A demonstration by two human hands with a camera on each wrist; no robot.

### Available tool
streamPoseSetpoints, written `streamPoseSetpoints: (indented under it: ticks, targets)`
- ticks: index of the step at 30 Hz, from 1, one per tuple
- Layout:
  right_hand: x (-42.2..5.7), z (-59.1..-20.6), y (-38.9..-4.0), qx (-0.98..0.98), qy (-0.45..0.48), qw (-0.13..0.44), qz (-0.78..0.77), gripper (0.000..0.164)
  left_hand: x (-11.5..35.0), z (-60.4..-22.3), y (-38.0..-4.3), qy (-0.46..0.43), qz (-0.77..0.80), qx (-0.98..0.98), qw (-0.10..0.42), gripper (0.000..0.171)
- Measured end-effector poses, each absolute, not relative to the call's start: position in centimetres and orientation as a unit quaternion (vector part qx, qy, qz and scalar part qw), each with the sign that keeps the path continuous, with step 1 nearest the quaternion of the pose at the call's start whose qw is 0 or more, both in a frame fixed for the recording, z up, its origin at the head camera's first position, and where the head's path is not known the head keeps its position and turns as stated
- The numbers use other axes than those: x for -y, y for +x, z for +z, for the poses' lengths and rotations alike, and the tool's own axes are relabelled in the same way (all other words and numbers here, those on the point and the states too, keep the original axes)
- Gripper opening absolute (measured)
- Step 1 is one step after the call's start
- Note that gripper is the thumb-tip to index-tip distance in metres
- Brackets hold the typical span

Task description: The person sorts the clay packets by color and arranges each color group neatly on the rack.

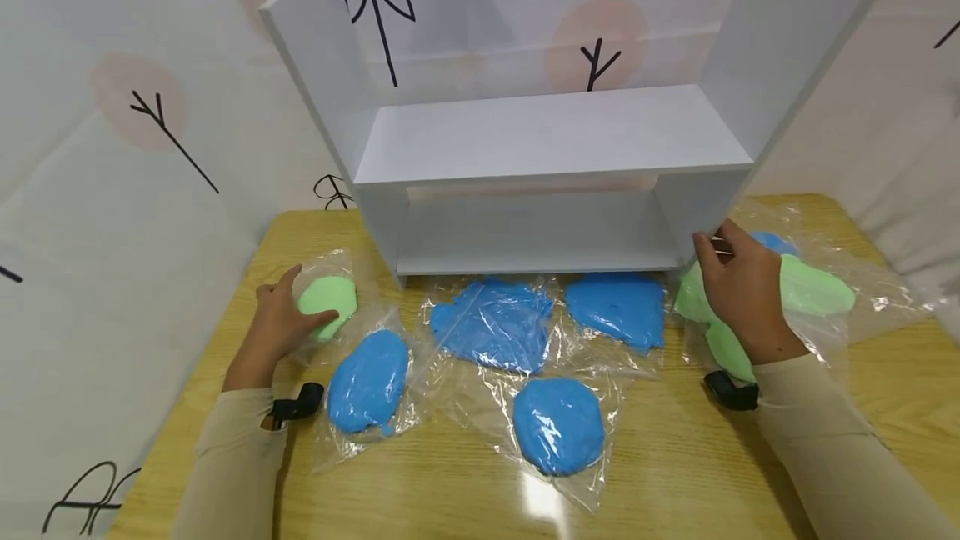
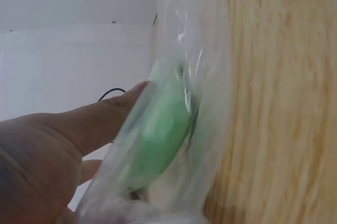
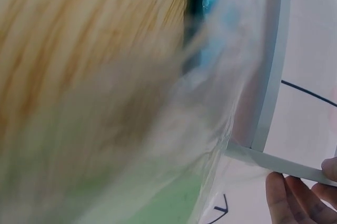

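My left hand (image 1: 276, 325) is at the table's left side, gripping a clear plastic bag of light green clay (image 1: 330, 302). Its thumb lies across the green lump and its fingers reach round the far edge; in the left wrist view the bag (image 2: 163, 129) stands on edge over the wood. My right hand (image 1: 742, 294) pinches the lower right side panel of a white shelf unit (image 1: 555, 136). In the right wrist view the thumb is on one face of the panel (image 3: 295, 169) and the fingers on the other. Beneath that hand lies more bagged green clay (image 1: 813, 286).
Several bags of blue clay lie on the wooden table (image 1: 450, 490): one left (image 1: 369, 382), one at front (image 1: 558, 427), others along the shelf's lower edge (image 1: 495, 323). Blue also shows behind the right hand (image 1: 774, 243). A patterned white cloth (image 1: 150, 257) hangs behind.
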State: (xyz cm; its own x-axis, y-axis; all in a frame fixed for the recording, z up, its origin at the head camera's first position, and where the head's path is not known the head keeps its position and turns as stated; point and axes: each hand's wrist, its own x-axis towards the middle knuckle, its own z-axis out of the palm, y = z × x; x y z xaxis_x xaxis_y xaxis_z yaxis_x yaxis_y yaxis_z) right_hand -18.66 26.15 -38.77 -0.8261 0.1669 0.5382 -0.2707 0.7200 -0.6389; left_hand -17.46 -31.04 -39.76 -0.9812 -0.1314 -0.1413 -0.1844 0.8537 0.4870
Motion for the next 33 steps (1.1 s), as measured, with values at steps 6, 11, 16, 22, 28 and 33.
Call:
streamPoseSetpoints:
  ticks: [6, 11, 16, 22, 28, 33]
  targets:
    - [-26.0, -39.1, -18.6, 0.881, 0.028, 0.276, 0.383, 0.031, 31.1, -39.8, -17.3, -0.106, 0.283, -0.953, 0.04, 0.109]
    - [-26.0, -39.1, -18.6, 0.88, 0.03, 0.28, 0.383, 0.031, 31.3, -39.6, -17.1, -0.102, 0.292, -0.949, 0.057, 0.106]
    - [-25.9, -38.8, -18.7, 0.877, 0.034, 0.281, 0.388, 0.031, 31.3, -39.3, -16.9, -0.092, 0.288, -0.951, 0.058, 0.093]
    - [-25.9, -38.5, -18.7, 0.878, 0.034, 0.282, 0.384, 0.031, 31.1, -39.4, -16.9, -0.086, 0.28, -0.956, 0.035, 0.081]
    - [-26.1, -38.5, -18.6, 0.878, 0.035, 0.291, 0.379, 0.03, 30.8, -39.0, -17.2, -0.054, 0.283, -0.957, -0.022, 0.069]
    - [-26.3, -38.6, -18.4, 0.878, 0.028, 0.287, 0.383, 0.03, 30.0, -38.0, -17.2, -0.051, 0.294, -0.953, -0.058, 0.065]
